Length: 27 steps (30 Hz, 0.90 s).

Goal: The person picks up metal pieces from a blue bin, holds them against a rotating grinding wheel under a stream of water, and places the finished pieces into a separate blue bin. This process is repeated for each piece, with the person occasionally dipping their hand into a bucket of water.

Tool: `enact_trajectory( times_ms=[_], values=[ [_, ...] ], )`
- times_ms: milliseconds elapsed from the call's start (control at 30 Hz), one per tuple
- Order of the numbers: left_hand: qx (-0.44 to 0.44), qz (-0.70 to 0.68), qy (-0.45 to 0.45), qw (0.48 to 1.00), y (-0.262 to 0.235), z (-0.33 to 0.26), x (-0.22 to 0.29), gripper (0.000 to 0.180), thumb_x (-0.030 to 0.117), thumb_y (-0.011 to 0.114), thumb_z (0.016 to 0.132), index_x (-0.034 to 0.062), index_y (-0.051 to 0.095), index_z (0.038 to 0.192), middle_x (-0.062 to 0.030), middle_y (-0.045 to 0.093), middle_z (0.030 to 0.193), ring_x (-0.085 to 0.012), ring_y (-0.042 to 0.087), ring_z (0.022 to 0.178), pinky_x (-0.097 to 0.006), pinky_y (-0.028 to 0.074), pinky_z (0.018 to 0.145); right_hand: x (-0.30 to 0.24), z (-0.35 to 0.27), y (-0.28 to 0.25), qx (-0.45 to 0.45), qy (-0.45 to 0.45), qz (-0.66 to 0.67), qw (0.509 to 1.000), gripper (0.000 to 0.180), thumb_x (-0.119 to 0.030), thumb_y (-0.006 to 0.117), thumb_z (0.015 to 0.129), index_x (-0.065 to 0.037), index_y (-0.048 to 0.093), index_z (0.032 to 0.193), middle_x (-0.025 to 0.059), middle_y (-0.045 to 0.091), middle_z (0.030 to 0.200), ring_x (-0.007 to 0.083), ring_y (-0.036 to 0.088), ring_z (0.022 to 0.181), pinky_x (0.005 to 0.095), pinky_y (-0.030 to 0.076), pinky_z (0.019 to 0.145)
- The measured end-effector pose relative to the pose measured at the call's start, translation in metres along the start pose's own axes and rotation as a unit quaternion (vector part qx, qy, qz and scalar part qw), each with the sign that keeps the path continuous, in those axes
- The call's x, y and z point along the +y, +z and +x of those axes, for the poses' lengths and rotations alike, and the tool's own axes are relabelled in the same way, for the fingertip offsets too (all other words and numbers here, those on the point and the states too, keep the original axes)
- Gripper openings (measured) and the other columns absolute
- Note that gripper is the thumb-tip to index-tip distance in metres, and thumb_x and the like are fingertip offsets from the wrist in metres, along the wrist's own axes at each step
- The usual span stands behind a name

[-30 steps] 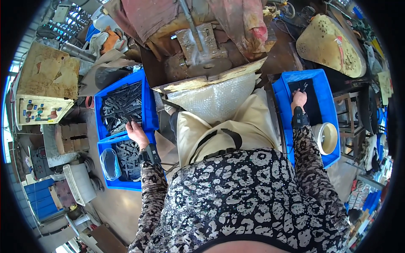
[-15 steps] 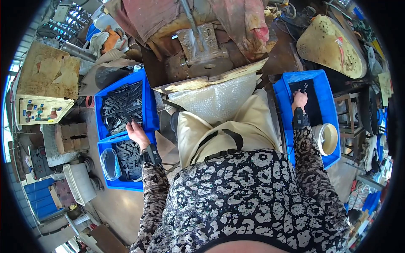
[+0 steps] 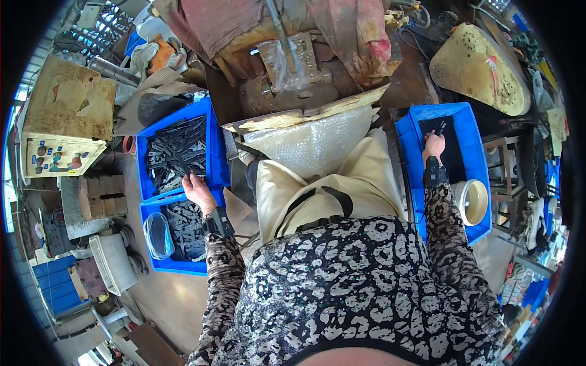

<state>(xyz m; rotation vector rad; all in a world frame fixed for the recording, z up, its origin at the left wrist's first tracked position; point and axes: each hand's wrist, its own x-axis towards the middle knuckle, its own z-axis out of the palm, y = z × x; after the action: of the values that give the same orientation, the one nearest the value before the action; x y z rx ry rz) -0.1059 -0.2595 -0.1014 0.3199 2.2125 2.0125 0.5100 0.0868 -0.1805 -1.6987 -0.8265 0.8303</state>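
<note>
On the left, my left hand [image 3: 199,193] is closed over the near rim of a blue bin [image 3: 220,155] heaped with dark flat strips [image 3: 176,146]. Its fingertips pinch the end of one dark strip that lies over the heap. My right hand [image 3: 434,146] is over a blue bin [image 3: 473,137] on the right. Several small dark strips [image 3: 439,127] stick out from its closed fingers, above the bin's dark inside. Both wrists wear black strapped devices.
A second blue bin [image 3: 177,266] of grey strips and a clear plastic tub [image 3: 159,236] adjoin on the left. A cream bucket [image 3: 472,202] stands in the right bin. Ahead are a machine with a round wheel [image 3: 302,96] and a bubble-wrapped board [image 3: 311,143]. A control box [image 3: 58,155] stands left.
Both hands stay nearly in place, each keeping its hold on dark strips. The view has shifted very slightly.
</note>
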Motion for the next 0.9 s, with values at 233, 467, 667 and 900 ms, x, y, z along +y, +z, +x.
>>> enact_trajectory(
  times_ms=[233, 467, 667, 900],
  values=[
    [-0.004, -0.013, 0.001, 1.000, 0.001, 0.003, 0.001, 0.010, 0.012, 0.051, 0.096, 0.0080, 0.054, 0.088, 0.0052, 0.048, 0.068, -0.0046, 0.042, 0.057, -0.021, 0.033, 0.049, -0.003, 0.001, 0.003, -0.008, -0.008, 0.024, 1.000, 0.017, -0.018, 0.055, 0.096, -0.002, 0.053, 0.092, 0.0094, 0.066, 0.077, 0.0166, 0.061, 0.061, 0.0279, 0.049, 0.053],
    [-0.003, -0.011, -0.007, 1.000, 0.001, 0.002, 0.003, 0.009, 0.012, 0.051, 0.096, 0.0082, 0.054, 0.089, 0.0049, 0.048, 0.069, -0.0047, 0.042, 0.057, -0.021, 0.034, 0.049, -0.006, -0.001, 0.004, -0.011, 0.007, 0.026, 1.000, 0.017, -0.017, 0.055, 0.096, 0.000, 0.053, 0.099, 0.0097, 0.066, 0.080, 0.0167, 0.061, 0.062, 0.0280, 0.049, 0.055],
    [-0.002, -0.019, -0.006, 1.000, -0.001, 0.000, 0.002, 0.009, 0.012, 0.051, 0.096, 0.0082, 0.055, 0.089, 0.0049, 0.048, 0.069, -0.0046, 0.042, 0.057, -0.021, 0.034, 0.049, -0.007, 0.000, 0.003, -0.011, 0.020, 0.005, 1.000, 0.018, -0.014, 0.054, 0.096, 0.001, 0.052, 0.105, 0.0084, 0.064, 0.078, 0.0159, 0.060, 0.062, 0.0283, 0.048, 0.055],
    [-0.008, -0.024, -0.012, 1.000, -0.003, 0.002, -0.002, 0.008, 0.013, 0.051, 0.096, 0.0088, 0.055, 0.090, 0.0056, 0.047, 0.067, -0.0034, 0.041, 0.054, -0.019, 0.031, 0.046, -0.002, 0.009, 0.001, -0.018, 0.019, 0.062, 0.998, 0.013, -0.013, 0.055, 0.095, -0.001, 0.052, 0.099, 0.0062, 0.060, 0.073, 0.0149, 0.055, 0.057, 0.0283, 0.045, 0.051]
  ],
)
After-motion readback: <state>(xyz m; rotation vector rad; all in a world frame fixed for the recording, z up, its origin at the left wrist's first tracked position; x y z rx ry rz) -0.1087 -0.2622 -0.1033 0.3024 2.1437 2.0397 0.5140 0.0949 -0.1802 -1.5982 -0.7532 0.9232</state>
